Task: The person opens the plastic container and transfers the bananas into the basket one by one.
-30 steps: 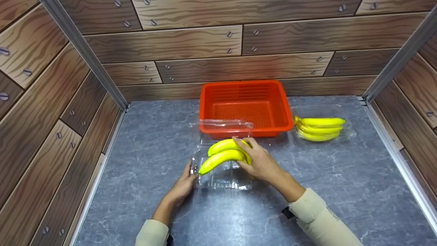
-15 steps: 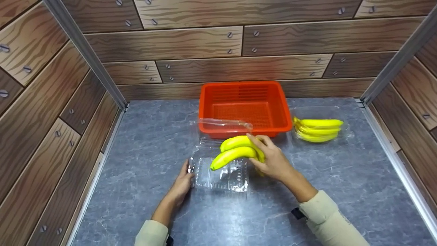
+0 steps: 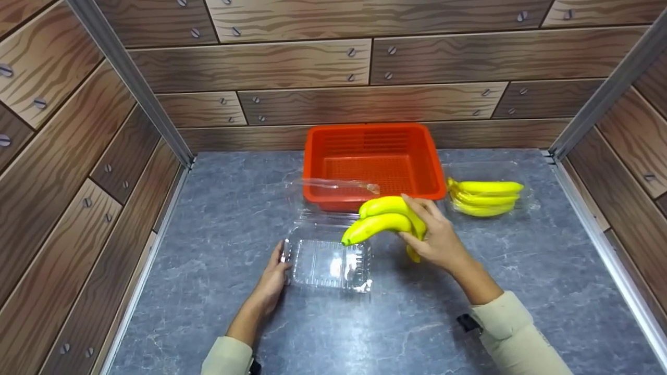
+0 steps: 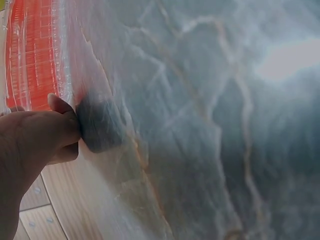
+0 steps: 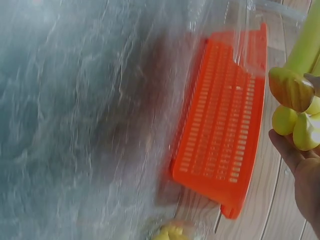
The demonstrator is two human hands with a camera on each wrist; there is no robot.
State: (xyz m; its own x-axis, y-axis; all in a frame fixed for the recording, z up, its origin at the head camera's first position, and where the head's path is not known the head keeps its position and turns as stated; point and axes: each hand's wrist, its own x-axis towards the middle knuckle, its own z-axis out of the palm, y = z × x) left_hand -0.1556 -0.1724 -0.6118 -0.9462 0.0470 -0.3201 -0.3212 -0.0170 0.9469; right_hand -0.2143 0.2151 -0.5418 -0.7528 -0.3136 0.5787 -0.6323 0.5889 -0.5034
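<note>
My right hand (image 3: 439,240) grips a bunch of yellow bananas (image 3: 384,223) by its stem side, raised above the table right of a clear plastic clamshell container (image 3: 317,278). In the right wrist view the stem end of the bunch (image 5: 289,90) shows, with fingers around the fruit. At the container's left edge, my left hand (image 3: 271,281) pinches the wall between thumb and fingers; this hand (image 4: 42,135) also shows in the left wrist view. No fruit lies in the container. Its raised lid (image 3: 333,185) overlaps the front of the red basket in the head view.
A red plastic basket (image 3: 309,156) stands behind the container, against the wood-patterned back wall (image 3: 260,67). To its right, another bunch of bananas (image 3: 487,199) lies in a second clear container (image 3: 490,169). Metal rails (image 3: 615,255) edge the grey marbled table (image 3: 224,208).
My right hand has carried the bananas rightward and slightly back, away from over the container. The container and my left hand have shifted a little to the left.
</note>
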